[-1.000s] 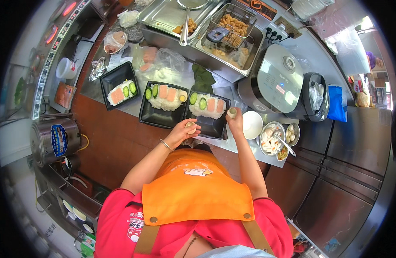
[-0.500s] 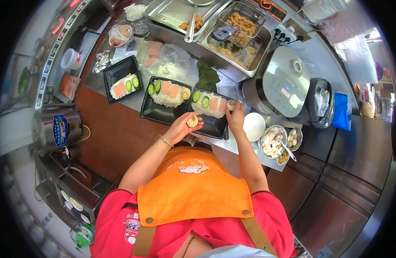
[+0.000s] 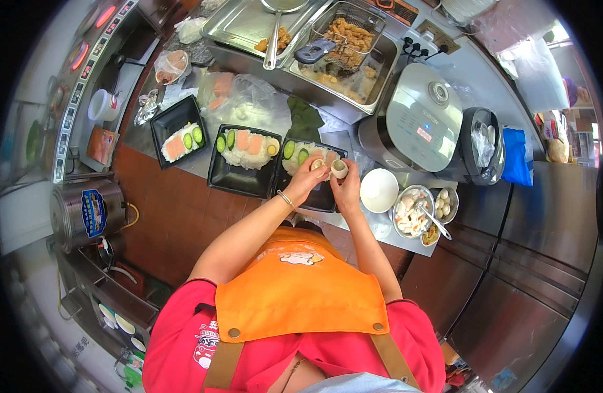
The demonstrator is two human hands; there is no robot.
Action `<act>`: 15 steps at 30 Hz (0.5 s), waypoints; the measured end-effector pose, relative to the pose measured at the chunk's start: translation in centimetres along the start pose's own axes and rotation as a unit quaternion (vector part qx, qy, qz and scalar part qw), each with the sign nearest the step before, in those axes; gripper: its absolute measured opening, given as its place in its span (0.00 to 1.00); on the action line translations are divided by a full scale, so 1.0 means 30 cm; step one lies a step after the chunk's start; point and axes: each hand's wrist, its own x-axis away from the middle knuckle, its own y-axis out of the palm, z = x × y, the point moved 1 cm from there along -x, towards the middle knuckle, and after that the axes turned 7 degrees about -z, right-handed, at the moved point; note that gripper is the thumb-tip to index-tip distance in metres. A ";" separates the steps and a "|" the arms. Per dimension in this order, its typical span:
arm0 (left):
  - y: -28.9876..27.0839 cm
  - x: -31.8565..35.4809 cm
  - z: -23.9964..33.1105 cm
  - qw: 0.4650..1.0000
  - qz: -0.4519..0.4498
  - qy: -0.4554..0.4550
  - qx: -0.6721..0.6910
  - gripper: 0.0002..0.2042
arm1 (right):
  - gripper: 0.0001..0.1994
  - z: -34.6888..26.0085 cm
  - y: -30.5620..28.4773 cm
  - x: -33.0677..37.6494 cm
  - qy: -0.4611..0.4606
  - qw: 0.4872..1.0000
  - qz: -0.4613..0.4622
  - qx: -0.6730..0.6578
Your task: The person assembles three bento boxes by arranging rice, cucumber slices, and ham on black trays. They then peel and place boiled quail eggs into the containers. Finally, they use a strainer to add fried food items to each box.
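Note:
My left hand (image 3: pixel 307 182) is closed around a pale boiled egg half (image 3: pixel 316 164). Beside it, my right hand (image 3: pixel 345 191) pinches another egg half (image 3: pixel 339 169), whose cut side looks hollow. Both hands are close together over the near edge of the right black tray (image 3: pixel 324 198), partly covering its rice, cucumber slices (image 3: pixel 289 150) and pink meat slices. In the middle black tray (image 3: pixel 239 182), rice bears cucumber, pink slices and an egg half with yolk (image 3: pixel 272 150). The left black tray (image 3: pixel 159 134) holds rice, pink slices and cucumber.
Behind the trays lie a clear plastic bag (image 3: pixel 252 98) and dark green sheets (image 3: pixel 304 116). A fryer with a basket of fried pieces (image 3: pixel 347 39) stands at the back. Rightward are a rice cooker (image 3: pixel 422 108), white bowl (image 3: pixel 380 190), bowl with spoon (image 3: pixel 411 215) and bowl of eggs (image 3: pixel 445 204).
My left hand has moved right and away from me with its egg half, reaching my right hand. My right hand has come slightly left and nearer, turning its egg half so its hollow shows.

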 end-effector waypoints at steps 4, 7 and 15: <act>0.047 0.002 0.014 0.996 -0.025 0.008 -0.079 0.19 | 0.23 -0.069 -0.039 0.030 -0.082 0.995 0.015 0.063; 0.067 0.002 0.024 0.995 -0.036 0.000 -0.096 0.21 | 0.23 -0.113 -0.068 0.054 -0.117 0.990 0.017 0.073; 0.066 -0.012 -0.015 0.978 -0.050 0.026 -0.200 0.24 | 0.21 -0.105 -0.106 0.094 -0.068 0.997 -0.022 0.032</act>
